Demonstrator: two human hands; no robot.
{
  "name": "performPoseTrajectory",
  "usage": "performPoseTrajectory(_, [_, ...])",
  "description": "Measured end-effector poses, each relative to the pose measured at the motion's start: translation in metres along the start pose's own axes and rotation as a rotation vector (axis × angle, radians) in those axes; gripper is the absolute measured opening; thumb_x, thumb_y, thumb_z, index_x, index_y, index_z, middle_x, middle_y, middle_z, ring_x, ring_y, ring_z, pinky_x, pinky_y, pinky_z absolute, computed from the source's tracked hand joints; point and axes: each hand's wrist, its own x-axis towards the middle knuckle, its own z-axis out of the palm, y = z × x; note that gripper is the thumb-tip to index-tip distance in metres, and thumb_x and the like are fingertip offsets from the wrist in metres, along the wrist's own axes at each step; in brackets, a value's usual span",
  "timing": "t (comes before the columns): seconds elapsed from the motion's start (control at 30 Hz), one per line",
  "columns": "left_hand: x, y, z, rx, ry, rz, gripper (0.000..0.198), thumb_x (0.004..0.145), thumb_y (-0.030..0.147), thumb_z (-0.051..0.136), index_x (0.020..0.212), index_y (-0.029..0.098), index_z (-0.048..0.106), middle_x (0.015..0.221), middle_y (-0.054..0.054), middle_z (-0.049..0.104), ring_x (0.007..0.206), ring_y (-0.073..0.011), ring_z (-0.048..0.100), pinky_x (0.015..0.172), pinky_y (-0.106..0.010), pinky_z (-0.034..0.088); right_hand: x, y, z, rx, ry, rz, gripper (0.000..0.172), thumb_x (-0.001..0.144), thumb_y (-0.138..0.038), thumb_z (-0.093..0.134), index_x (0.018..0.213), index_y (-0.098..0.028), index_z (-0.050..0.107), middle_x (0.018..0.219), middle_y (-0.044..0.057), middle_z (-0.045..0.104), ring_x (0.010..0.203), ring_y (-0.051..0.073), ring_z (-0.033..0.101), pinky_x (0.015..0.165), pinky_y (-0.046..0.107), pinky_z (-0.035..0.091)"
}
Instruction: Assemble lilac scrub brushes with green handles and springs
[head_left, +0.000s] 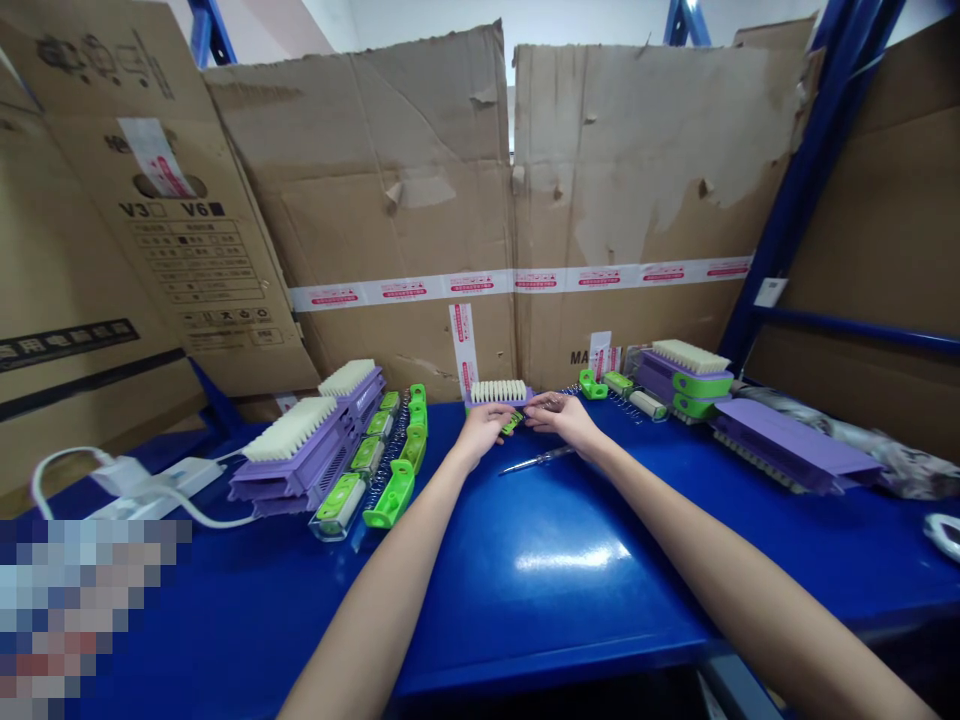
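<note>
Near the far middle of the blue table, my left hand (484,430) pinches a small green part (512,424). Just to its right, my right hand (564,416) has its fingertips drawn together; what they hold, if anything, is too small to make out. Behind both hands lies a purple brush block (499,391), cream bristles facing up, its lower part hidden by my fingers. A thin screwdriver (536,461) with a clear handle rests on the table just in front of my right hand.
At left stand purple brush blocks (289,435), beside a row of green-topped clear pieces (341,500), coil springs and green end caps (391,494). More purple blocks (795,440) lie at right. A white power strip (165,485) sits far left; cardboard (397,190) walls the back.
</note>
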Motion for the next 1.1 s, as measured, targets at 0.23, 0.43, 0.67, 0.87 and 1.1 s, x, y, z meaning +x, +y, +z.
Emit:
performPoseTrajectory(0.23, [-0.003, 0.0, 0.001, -0.041, 0.001, 0.046, 0.032, 0.063, 0.008, 0.073, 0.093, 0.011, 0.064, 0.078, -0.004, 0.068, 0.054, -0.0067, 0.055, 0.045, -0.016, 0.043, 0.0, 0.0, 0.003, 0.052, 0.021, -0.027, 0.034, 0.058, -0.031, 0.08, 0.081, -0.014, 0.063, 0.076, 0.005, 0.069, 0.069, 0.016, 0.067, 0.067, 0.026, 0.055])
performPoseTrajectory(0.43, [-0.007, 0.003, 0.004, 0.02, 0.0, 0.067, 0.034, 0.066, 0.009, 0.07, 0.1, 0.01, 0.064, 0.074, -0.003, 0.067, 0.049, -0.0064, 0.055, 0.041, -0.016, 0.037, 0.0, -0.002, 0.005, 0.049, 0.09, -0.005, 0.031, 0.063, -0.036, 0.077, 0.077, -0.014, 0.061, 0.074, 0.008, 0.07, 0.069, 0.017, 0.068, 0.063, 0.024, 0.055])
performPoseTrajectory(0.67, [-0.004, 0.003, 0.006, 0.038, 0.025, 0.037, 0.024, 0.078, 0.014, 0.053, 0.099, 0.013, 0.065, 0.062, 0.001, 0.062, 0.047, -0.006, 0.05, 0.039, -0.015, 0.032, 0.001, 0.0, 0.009, 0.067, 0.15, 0.001, 0.038, 0.06, -0.043, 0.078, 0.072, -0.017, 0.053, 0.07, 0.005, 0.069, 0.06, 0.015, 0.067, 0.051, 0.021, 0.052])
performPoseTrajectory(0.87, [-0.003, -0.001, 0.007, -0.08, 0.042, 0.067, 0.032, 0.064, 0.012, 0.069, 0.096, 0.013, 0.061, 0.066, 0.0, 0.064, 0.05, -0.0079, 0.054, 0.047, -0.018, 0.042, -0.002, -0.002, 0.013, 0.122, 0.145, 0.002, 0.044, 0.054, -0.042, 0.081, 0.067, -0.019, 0.046, 0.054, -0.003, 0.06, 0.054, 0.015, 0.065, 0.048, 0.021, 0.051])
performPoseTrajectory(1.1, [0.0, 0.0, 0.008, -0.085, 0.091, 0.111, 0.045, 0.06, 0.003, 0.067, 0.103, 0.013, 0.059, 0.051, 0.009, 0.05, 0.046, -0.0072, 0.05, 0.048, -0.018, 0.041, -0.005, -0.004, 0.015, 0.101, 0.109, -0.01, 0.037, 0.061, -0.044, 0.076, 0.07, -0.018, 0.05, 0.065, 0.001, 0.066, 0.052, 0.013, 0.063, 0.048, 0.022, 0.052])
